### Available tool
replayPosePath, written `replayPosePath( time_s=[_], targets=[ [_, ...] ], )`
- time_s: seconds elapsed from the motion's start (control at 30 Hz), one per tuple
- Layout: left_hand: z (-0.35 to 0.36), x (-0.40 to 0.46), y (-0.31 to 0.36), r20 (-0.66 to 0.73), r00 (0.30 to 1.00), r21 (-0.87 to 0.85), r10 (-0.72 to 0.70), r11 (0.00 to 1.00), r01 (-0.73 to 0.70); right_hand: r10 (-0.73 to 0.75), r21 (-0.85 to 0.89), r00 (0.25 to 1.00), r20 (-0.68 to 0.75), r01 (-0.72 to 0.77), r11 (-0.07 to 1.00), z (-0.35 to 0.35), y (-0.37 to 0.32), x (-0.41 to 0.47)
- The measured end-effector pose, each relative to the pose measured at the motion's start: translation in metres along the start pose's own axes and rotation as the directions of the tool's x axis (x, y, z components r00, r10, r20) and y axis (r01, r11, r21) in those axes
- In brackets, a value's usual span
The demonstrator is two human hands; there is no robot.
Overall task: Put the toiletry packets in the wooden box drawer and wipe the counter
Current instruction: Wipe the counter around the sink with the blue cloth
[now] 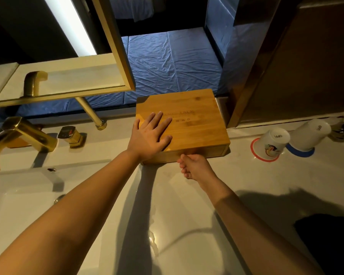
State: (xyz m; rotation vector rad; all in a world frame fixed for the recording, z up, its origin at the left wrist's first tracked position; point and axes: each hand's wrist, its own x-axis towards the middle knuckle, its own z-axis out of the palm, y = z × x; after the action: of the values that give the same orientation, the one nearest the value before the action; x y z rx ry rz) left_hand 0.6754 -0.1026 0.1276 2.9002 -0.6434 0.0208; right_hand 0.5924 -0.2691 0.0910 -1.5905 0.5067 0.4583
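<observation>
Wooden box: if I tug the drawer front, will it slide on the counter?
Probably: the counter looks glossy. The left hand pressing flat on the wooden box should hold it. It looks rigid and too low to tip.

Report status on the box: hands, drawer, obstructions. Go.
Left hand flat on wooden box lid. Right hand curled at drawer front, grip hidden. Drawer looks closed; no packets visible. Two upturned cups right, clear.

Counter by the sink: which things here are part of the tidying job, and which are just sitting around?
Part of the job:
wooden box, left hand flat on its lid
drawer front, right hand at it
counter

Just there:
two upturned cups
gold tap
mirror
</observation>
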Motion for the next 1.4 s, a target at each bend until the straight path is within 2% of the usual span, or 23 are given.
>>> replayPosePath(
  time_s=[0.17, 0.27, 0.33, 0.37, 0.43, 0.5, 0.6, 0.67, 0.73, 0.83, 0.9, 1.03, 1.23, 1.3, 1.4],
  targets=[
    [-0.003, -0.002, 0.004, 0.026, 1.000, 0.004, -0.005, 1.000, 0.005, -0.076, -0.209, 0.994, -0.083, 0.057, 0.976, -0.019, 0.007, -0.026],
    [-0.012, 0.000, 0.010, 0.077, 0.997, 0.113, -0.019, 0.994, 0.010, -0.158, -0.416, 0.984, -0.082, 0.110, 0.903, -0.045, 0.027, -0.063],
    [-0.023, -0.003, 0.025, 0.030, 0.999, 0.164, -0.034, 0.986, 0.029, -0.223, -0.524, 0.970, -0.092, 0.143, 0.840, -0.066, 0.041, -0.086],
    [-0.028, -0.011, 0.037, -0.037, 0.998, 0.133, -0.056, 0.989, 0.060, -0.273, -0.577, 0.957, -0.096, 0.170, 0.799, -0.077, 0.048, -0.096],
    [-0.033, -0.037, 0.068, -0.186, 0.972, -0.043, -0.141, 0.990, 0.135, -0.378, -0.689, 0.922, -0.086, 0.219, 0.691, -0.099, 0.058, -0.114],
    [-0.027, -0.073, 0.107, -0.280, 0.936, -0.201, -0.212, 0.967, 0.158, -0.467, -0.787, 0.883, -0.053, 0.251, 0.563, -0.122, 0.068, -0.134],
    [-0.004, -0.132, 0.169, -0.292, 0.921, -0.274, -0.260, 0.945, 0.179, -0.583, -0.891, 0.812, 0.023, 0.281, 0.357, -0.157, 0.085, -0.164],
    [0.019, -0.169, 0.207, -0.234, 0.930, -0.300, -0.282, 0.931, 0.207, -0.636, -0.915, 0.770, 0.046, 0.287, 0.282, -0.185, 0.097, -0.182],
    [0.043, -0.199, 0.242, -0.167, 0.949, -0.281, -0.269, 0.935, 0.216, -0.632, -0.921, 0.774, 0.036, 0.272, 0.280, -0.217, 0.108, -0.196],
    [0.076, -0.230, 0.281, 0.011, 0.972, -0.215, -0.235, 0.949, 0.232, -0.550, -0.927, 0.831, 0.081, 0.266, 0.265, -0.265, 0.126, -0.209],
    [0.097, -0.242, 0.300, 0.107, 0.972, -0.168, -0.209, 0.960, 0.225, -0.476, -0.936, 0.864, 0.166, 0.290, 0.200, -0.295, 0.138, -0.213],
    [0.117, -0.252, 0.311, 0.140, 0.960, -0.093, -0.241, 0.962, 0.256, -0.293, -0.936, 0.900, 0.323, 0.351, 0.044, -0.324, 0.153, -0.208],
    [0.119, -0.251, 0.312, 0.133, 0.954, -0.070, -0.269, 0.957, 0.280, -0.169, -0.919, 0.914, 0.368, 0.385, 0.085, -0.324, 0.160, -0.198],
    [0.119, -0.252, 0.313, 0.127, 0.954, -0.069, -0.271, 0.957, 0.281, -0.185, -0.918, 0.914, 0.361, 0.383, 0.100, -0.322, 0.160, -0.197],
    [0.117, -0.249, 0.313, 0.132, 0.954, -0.067, -0.271, 0.957, 0.281, -0.306, -0.902, 0.896, 0.321, 0.388, 0.190, -0.316, 0.166, -0.199]
  ],
)
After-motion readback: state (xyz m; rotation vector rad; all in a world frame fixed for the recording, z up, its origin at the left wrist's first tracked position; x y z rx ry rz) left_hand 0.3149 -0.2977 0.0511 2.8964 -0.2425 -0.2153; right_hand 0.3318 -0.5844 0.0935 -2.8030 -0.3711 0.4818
